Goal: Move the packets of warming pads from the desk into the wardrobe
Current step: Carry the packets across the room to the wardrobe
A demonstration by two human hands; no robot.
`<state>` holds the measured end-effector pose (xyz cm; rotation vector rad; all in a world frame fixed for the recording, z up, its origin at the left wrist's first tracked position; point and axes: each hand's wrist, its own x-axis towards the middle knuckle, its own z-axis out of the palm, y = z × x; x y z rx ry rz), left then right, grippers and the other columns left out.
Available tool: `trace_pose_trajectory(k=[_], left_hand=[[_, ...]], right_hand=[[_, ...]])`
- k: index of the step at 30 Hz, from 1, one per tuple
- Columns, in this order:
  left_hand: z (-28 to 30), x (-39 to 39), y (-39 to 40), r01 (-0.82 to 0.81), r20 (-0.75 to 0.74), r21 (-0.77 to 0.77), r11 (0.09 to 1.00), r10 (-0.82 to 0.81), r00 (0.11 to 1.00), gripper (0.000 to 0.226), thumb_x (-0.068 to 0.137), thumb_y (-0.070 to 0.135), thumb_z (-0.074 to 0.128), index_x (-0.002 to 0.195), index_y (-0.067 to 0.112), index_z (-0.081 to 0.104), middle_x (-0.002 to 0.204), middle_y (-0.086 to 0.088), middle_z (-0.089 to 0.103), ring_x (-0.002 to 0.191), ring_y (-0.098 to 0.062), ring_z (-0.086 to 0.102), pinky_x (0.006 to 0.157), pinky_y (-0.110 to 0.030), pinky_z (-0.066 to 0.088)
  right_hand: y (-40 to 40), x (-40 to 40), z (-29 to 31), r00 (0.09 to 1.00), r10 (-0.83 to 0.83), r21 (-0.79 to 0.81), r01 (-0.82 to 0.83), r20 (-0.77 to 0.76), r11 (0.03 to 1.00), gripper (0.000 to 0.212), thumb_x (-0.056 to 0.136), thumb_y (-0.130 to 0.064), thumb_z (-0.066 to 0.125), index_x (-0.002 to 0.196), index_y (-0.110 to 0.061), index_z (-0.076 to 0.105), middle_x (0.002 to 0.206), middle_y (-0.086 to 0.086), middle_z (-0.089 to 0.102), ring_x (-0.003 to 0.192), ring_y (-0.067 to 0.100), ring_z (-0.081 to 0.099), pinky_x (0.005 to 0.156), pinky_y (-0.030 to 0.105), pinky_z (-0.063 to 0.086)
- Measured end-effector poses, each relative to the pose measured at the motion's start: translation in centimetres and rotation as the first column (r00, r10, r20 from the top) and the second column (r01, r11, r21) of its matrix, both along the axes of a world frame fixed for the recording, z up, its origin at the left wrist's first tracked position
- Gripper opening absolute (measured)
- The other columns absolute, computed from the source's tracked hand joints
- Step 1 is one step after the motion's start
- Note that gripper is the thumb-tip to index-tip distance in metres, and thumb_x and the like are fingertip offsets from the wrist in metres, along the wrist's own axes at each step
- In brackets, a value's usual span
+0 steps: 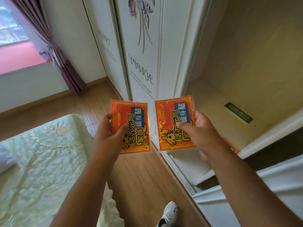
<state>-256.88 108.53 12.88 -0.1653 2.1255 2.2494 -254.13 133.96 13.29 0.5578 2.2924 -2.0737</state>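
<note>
Two bare forearms reach forward from the bottom of the view, each hand gripping one orange-red packet of warming pads. On the left, the left hand (109, 130) pinches the left packet (131, 126) with the thumb across its printed face and the fingers behind it, holding it over the wooden floor (144, 177). Beside it, the right hand (199, 128) holds the right packet (174, 123) the same way, thumb on the front, at the edge of the open wardrobe (246, 63). Both packets are face-up and near each other but apart, neither one inside the wardrobe. A corner of another orange packet (232, 145) shows past the right wrist, lying on the beige wardrobe shelf (213, 112) near its front edge. The white sliding door (141, 63), printed with a flower and the word HAPPY, stands behind the packets. A bed with a pale green cover (41, 153) lies to the left, and a white shoe (170, 213) shows on the floor below.
</note>
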Motion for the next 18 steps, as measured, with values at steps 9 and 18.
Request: trace_pose_trajectory(k=[9,18], left_hand=[[1.4,-7.1,6.0,0.050,-0.093,-0.024,0.998,-0.052,0.994,0.028,0.101,0.015,0.067,0.117,0.037,0.062,0.104,0.006,0.081,0.091,-0.019,0.081,0.065,-0.038,0.066],[0.0,-12.0,14.4,0.277,-0.049,-0.009,0.961,-0.278,0.959,0.027,0.099,0.019,0.070,0.113,0.042,0.066,0.112,-0.001,0.080,0.098,-0.028,0.080,0.075,-0.054,0.065]], right_hand=[[5.6,-6.4,1.3,0.999,-0.042,-0.027,0.041,-0.034,0.999,0.032,0.084,-0.036,0.076,0.115,-0.034,0.067,0.107,-0.004,0.082,0.097,0.020,0.080,0.094,0.057,0.062],[12.8,-5.7,1.1,0.965,-0.262,0.017,0.262,0.018,0.965,0.023,0.094,-0.023,0.074,0.116,-0.029,0.068,0.102,-0.001,0.083,0.090,0.020,0.081,0.082,0.045,0.065]])
